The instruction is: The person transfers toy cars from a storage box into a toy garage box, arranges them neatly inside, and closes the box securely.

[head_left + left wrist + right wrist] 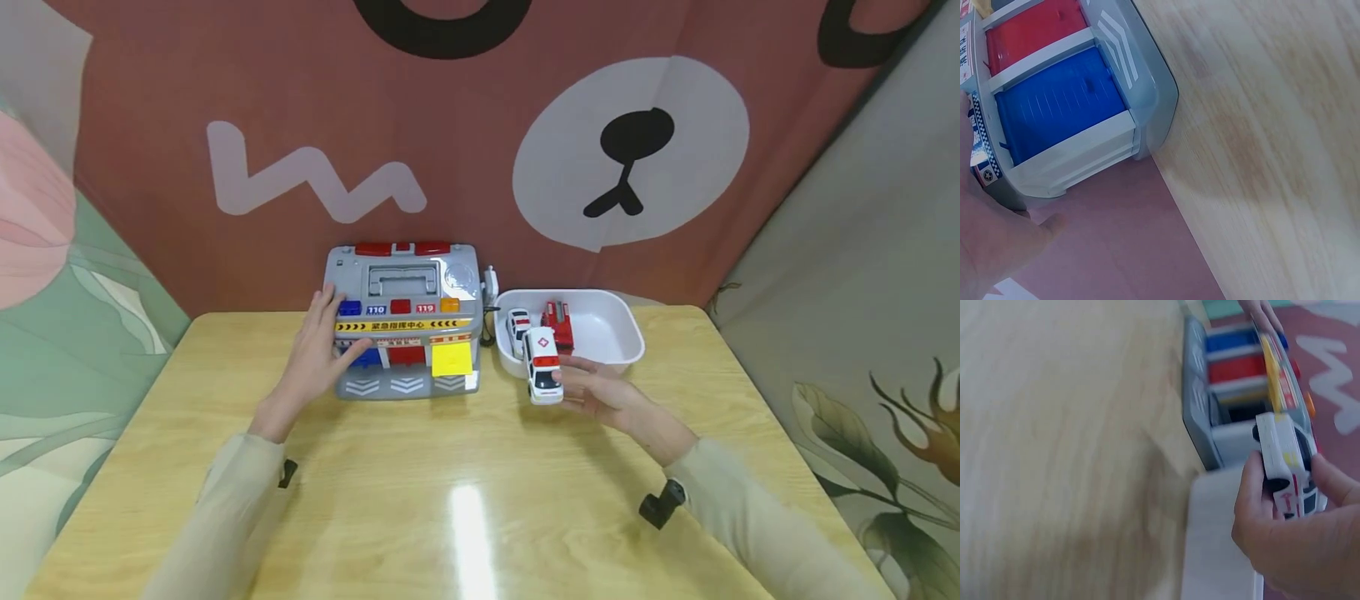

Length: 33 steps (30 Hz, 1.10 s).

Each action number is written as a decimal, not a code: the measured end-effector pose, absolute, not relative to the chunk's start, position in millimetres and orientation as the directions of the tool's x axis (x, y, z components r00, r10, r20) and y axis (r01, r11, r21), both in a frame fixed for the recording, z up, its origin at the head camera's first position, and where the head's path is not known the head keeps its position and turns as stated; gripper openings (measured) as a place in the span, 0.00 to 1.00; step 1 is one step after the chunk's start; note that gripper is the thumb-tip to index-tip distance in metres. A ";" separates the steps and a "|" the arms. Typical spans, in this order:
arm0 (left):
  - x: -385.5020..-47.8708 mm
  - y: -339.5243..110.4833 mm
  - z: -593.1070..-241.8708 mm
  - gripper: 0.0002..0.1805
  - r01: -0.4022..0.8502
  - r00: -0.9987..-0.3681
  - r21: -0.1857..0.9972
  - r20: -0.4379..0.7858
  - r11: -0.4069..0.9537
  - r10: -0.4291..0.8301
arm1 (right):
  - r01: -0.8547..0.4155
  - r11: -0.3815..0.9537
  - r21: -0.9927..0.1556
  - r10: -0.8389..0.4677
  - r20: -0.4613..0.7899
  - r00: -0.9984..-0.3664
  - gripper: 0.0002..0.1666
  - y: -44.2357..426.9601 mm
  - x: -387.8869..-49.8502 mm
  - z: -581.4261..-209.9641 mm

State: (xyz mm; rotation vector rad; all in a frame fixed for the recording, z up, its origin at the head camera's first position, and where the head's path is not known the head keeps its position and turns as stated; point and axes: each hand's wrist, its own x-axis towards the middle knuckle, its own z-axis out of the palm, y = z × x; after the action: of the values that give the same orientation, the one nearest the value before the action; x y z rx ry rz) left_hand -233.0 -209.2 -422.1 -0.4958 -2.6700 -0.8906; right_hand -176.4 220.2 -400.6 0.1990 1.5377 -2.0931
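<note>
Toy ambulance (543,365), long axis pointed at the surface's (360,483) near edge, is pinched in the right hand's (603,396) grip; toy station (405,327), toward left edge, is touched by outspread left hand (309,354).

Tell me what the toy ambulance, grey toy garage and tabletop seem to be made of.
Toy ambulance: hard plastic or painted metal, can't tell; smooth, glossy white body. Grey toy garage: probably moulded plastic; rounded edges, shiny highlights. Tabletop: wood or wood-look laminate, glossy; grain shows, light reflects in a streak.
</note>
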 end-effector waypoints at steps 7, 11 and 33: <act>-230.3 -211.2 -423.6 0.48 0.408 -0.898 0.515 0.376 0.754 0.229 | 0.495 -0.149 -0.856 -0.276 -0.444 -0.852 0.36 193.1 -161.6 -415.8; -230.8 -210.8 -423.7 0.48 0.401 -0.901 0.514 0.371 0.758 0.225 | 0.478 -0.121 -0.870 -0.261 -0.437 -0.861 0.35 178.9 -157.2 -420.9; -231.0 -212.0 -423.8 0.48 0.389 -0.908 0.516 0.353 0.763 0.225 | 0.547 -0.154 -0.823 -0.326 -0.480 -0.814 0.38 121.9 -164.6 -444.7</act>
State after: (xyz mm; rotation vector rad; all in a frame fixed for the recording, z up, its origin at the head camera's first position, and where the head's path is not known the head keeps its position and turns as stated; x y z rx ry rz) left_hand -231.0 -212.0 -423.8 -0.4783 -2.6894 -0.8749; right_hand -164.6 121.9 -444.7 0.2531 1.5538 -2.0109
